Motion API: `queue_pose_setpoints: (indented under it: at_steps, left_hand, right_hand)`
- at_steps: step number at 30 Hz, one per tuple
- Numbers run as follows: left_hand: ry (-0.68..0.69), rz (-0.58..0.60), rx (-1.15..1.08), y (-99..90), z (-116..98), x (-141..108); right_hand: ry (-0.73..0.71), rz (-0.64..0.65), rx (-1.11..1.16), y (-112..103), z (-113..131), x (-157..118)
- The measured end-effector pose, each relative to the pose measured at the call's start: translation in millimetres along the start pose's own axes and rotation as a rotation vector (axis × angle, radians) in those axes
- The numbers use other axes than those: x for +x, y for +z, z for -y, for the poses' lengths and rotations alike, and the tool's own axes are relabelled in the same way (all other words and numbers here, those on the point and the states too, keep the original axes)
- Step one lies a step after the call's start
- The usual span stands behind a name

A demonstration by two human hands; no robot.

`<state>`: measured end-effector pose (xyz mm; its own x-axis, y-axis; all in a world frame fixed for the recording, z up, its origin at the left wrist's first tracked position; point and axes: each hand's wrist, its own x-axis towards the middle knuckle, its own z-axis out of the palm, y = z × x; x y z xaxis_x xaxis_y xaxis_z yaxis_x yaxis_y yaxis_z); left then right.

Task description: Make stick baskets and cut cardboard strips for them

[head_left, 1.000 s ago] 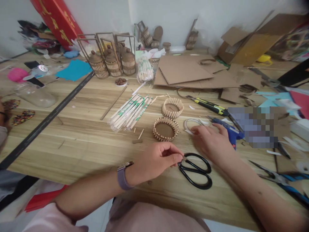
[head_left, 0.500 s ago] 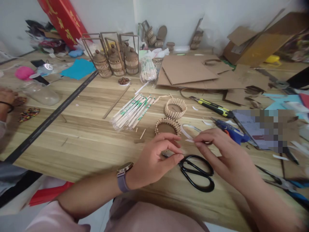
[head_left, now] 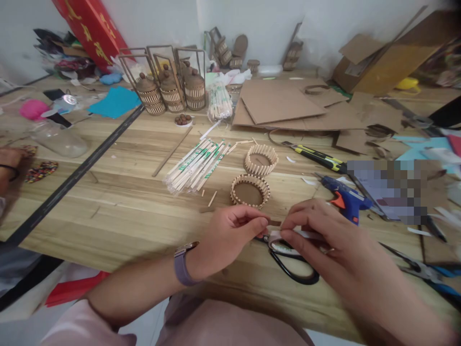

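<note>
A short stretch of brown strip (head_left: 275, 223) spans the gap between my hands. My left hand (head_left: 223, 235), with a watch on its wrist, is closed in a pinch at the strip's left end. My right hand (head_left: 331, 245) pinches it on the other side, and a white strip (head_left: 275, 235) curls down beneath those fingers. Below lie black-handled scissors (head_left: 296, 276), partly covered by the white strip and my right hand. Just beyond my fingers sits a round ring of short sticks with a brown base (head_left: 249, 192); a second stick ring (head_left: 261, 160) stands behind it.
Wrapped sticks (head_left: 198, 166) lie left of the rings. At right are a blue glue gun (head_left: 347, 197), a yellow-black cutter (head_left: 317, 158) and pliers (head_left: 418, 266). Cardboard sheets (head_left: 284, 103) and finished tiered baskets (head_left: 169, 91) are behind. Another person's hand (head_left: 9, 166) shows at far left.
My right hand has moved left and slightly down, bringing the strips over the scissors. My left fingers have closed on the brown strip's end. The nearer stick ring is now less covered.
</note>
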<state>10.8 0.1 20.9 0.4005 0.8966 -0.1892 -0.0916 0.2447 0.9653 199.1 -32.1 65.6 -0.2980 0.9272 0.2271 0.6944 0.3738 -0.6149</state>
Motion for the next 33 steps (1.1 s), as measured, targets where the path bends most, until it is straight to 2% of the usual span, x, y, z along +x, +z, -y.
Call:
queue_pose_setpoints:
  at_steps: [14, 29, 33]
  left_hand:
    - [-0.058, 0.047, -0.179, 2.7, -0.4, -3.2]
    - [-0.019, 0.150, -0.105, 0.4, -0.6, -4.1]
    - [-0.005, 0.159, -0.088, -0.1, 0.6, -4.2]
  right_hand:
    - [0.120, 0.065, 0.006, 4.0, -3.3, -1.0]
    - [0.172, 0.075, 0.045, 1.5, -0.3, 1.6]
    - [0.146, 0.071, 0.006, 0.1, 0.4, 2.0]
